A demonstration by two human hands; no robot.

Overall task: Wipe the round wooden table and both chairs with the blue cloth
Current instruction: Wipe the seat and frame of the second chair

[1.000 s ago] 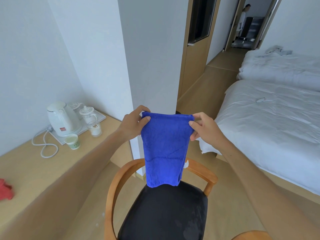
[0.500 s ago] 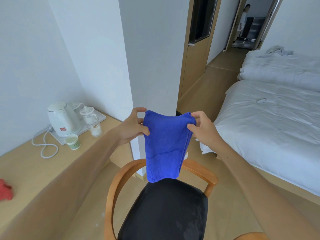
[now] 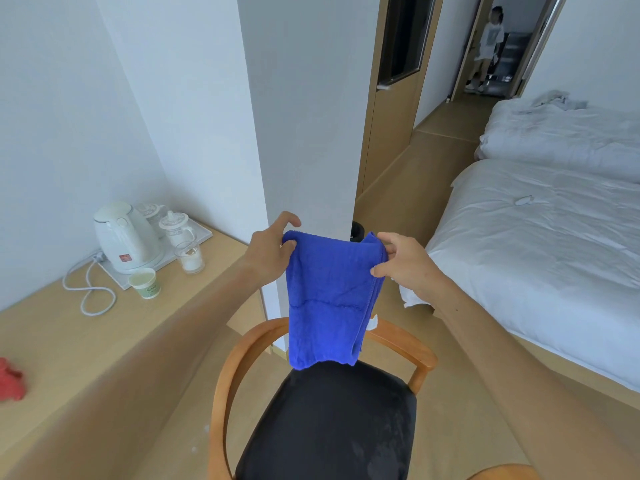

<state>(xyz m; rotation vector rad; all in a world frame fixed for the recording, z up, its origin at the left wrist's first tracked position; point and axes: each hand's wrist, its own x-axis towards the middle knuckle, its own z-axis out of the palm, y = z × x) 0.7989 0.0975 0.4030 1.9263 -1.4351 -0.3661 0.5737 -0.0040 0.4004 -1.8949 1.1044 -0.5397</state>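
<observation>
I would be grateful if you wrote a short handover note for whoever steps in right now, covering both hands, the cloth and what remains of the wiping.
Left hand: pinches the top left corner of the blue cloth.
Right hand: pinches the top right corner.
The cloth hangs folded between the hands, in the air above the chair with the black seat and curved wooden frame.
Done: cloth picked up and folded; whether anything has been wiped cannot be told.
Left: wipe this chair, then the second chair and the round wooden table; only a sliver of wood, possibly the table, shows at the bottom right edge.
</observation>
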